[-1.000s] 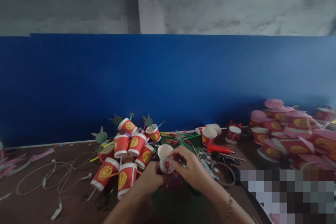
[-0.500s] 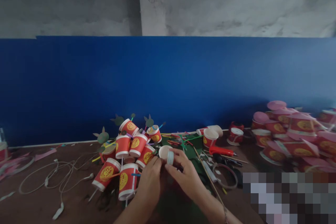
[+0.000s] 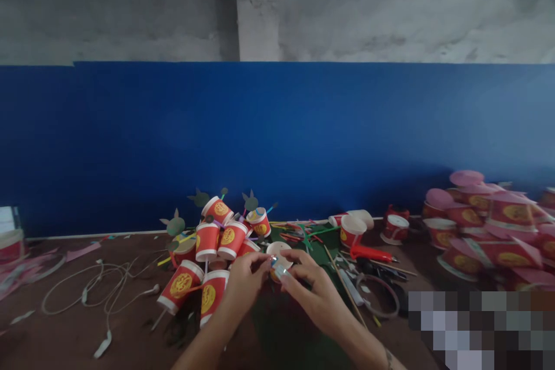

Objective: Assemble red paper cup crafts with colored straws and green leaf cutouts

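My right hand (image 3: 310, 283) is closed around a small shiny, pale roll that looks like clear tape (image 3: 281, 270). Fingers of my left hand (image 3: 247, 280) pinch at a glinting bit beside the roll, apparently the tape's loose end. Just behind my fingertips stands a paper cup (image 3: 280, 250), partly hidden by the hands. Left of my left hand is a heap of red-and-white paper cups (image 3: 208, 241) with yellow emblems, sticks and straws, and green animal-head cutouts (image 3: 176, 224).
A white cable (image 3: 104, 283) lies coiled at the left. On the right are colored straws (image 3: 303, 234), a red-handled tool (image 3: 373, 252), a wooden stick (image 3: 344, 283) and a ring (image 3: 396, 300). Pink-trimmed cups (image 3: 511, 214) pile up farther right. A blue panel (image 3: 277, 139) stands behind.
The roll has turned between my fingers and moved slightly down; my left fingers now meet it at a glinting bit. The view has shifted slightly left.
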Demonstrator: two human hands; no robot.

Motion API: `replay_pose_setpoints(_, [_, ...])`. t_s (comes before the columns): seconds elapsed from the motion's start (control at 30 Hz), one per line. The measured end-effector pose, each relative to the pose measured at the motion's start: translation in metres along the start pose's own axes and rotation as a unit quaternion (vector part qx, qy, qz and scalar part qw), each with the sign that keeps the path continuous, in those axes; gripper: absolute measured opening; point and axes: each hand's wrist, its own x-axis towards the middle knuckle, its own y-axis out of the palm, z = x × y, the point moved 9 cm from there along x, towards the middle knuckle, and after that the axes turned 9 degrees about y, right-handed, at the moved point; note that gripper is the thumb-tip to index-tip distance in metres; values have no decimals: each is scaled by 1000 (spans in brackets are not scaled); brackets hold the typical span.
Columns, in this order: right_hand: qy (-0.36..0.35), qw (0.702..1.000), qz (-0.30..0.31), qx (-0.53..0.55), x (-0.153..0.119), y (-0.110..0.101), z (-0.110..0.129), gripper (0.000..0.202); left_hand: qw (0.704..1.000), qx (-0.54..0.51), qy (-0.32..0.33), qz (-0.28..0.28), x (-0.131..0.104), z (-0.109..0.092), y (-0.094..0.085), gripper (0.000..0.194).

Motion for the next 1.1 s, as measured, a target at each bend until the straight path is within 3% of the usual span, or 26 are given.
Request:
replay_pose_setpoints(0.23, [10,999,-8,-53,7,-5,-8,24,984,-167,-52,39,-2,3,15,31])
replay_pose_setpoints(0.4, [5,998,0,-55,9,-3,-9,24,969,-217,-118,26,-9,5,19,23])
replay_pose_setpoints(0.6, [15,998,16,-63,9,-1,-10,20,987,-151,-63,8,-6,-6,10,32])
replay_pose_setpoints(0.8, [2,994,66,-86,5,5,-2,15,999,-39,-19,-30,-3,-6,-3,34])
replay_pose_setpoints(0.93, [16,990,62,-124,12,-13,-14,25,1000,5,-6,-15,0,-4,-5,37])
replay_pose_setpoints(1.0, [52,967,24,-248,17,-30,-33,23,1000,19,-12,4,0,-1,-4,36])
replay_pose_setpoints(1.1, [131,873,60,-466,17,-38,-73,19,999,21,-26,34,-1,3,1,30])
